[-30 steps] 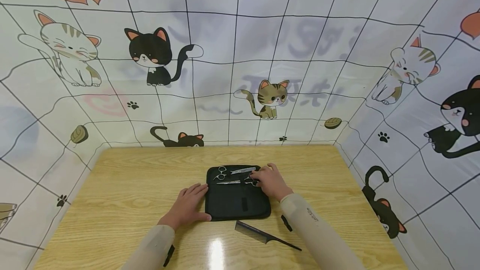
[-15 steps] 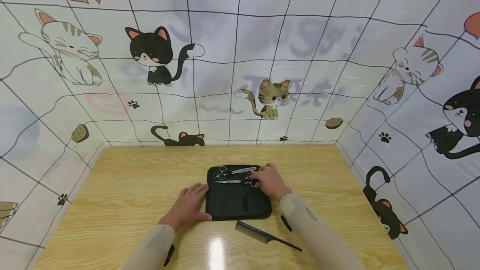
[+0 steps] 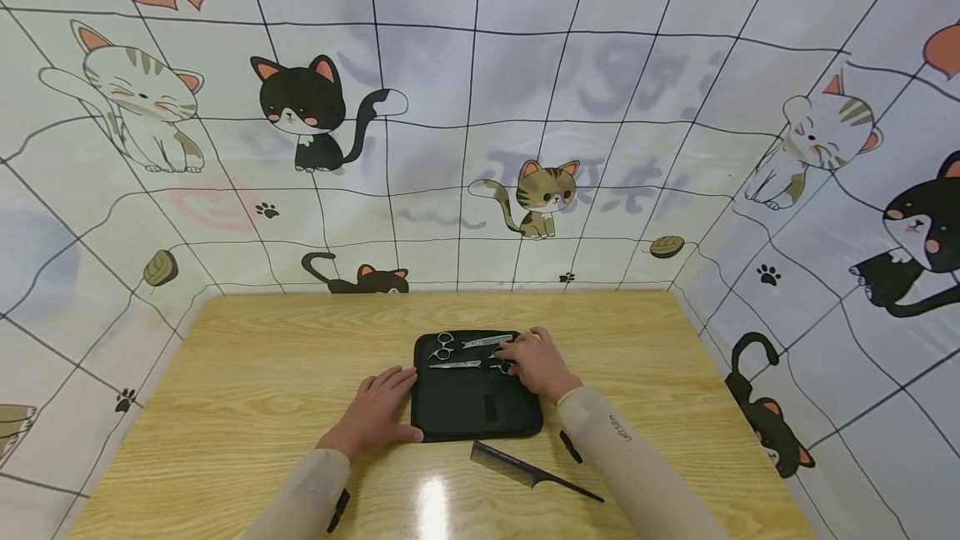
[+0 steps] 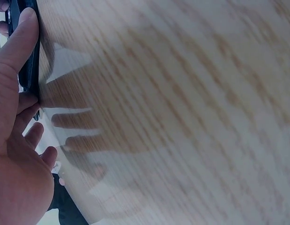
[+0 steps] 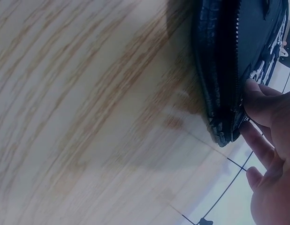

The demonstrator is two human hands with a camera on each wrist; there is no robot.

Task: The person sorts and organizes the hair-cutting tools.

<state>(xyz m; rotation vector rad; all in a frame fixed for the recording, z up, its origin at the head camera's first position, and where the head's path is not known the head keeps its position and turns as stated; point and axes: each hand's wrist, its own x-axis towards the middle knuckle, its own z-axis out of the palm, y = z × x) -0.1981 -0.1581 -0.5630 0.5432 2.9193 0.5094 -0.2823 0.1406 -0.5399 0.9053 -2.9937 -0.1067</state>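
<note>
A black zip case [image 3: 457, 415] lies on the table with two pairs of silver scissors in its far half. The upper scissors [image 3: 444, 347] have their finger rings on the left and blades to the right. The lower scissors [image 3: 454, 365] point left, and my right hand [image 3: 542, 363] pinches them at their ring end, partly hiding the rings. In the right wrist view, thumb and fingers meet at the edge of the case [image 5: 215, 61]. My left hand [image 3: 375, 411] rests against the case's left edge, fingers extended, thumb at the near left corner.
A black tail comb [image 3: 506, 463] lies in front of the case, its thin handle pointing right. The wooden table [image 3: 285, 357] meets a cat-patterned cloth [image 3: 427, 148] at the back and sides. A small black loop [image 3: 490, 408] sits on the case's near half.
The lower scissors have slid slightly left in the case, with my right hand shifting a little along with them. My left hand, the case and the comb stay put.
</note>
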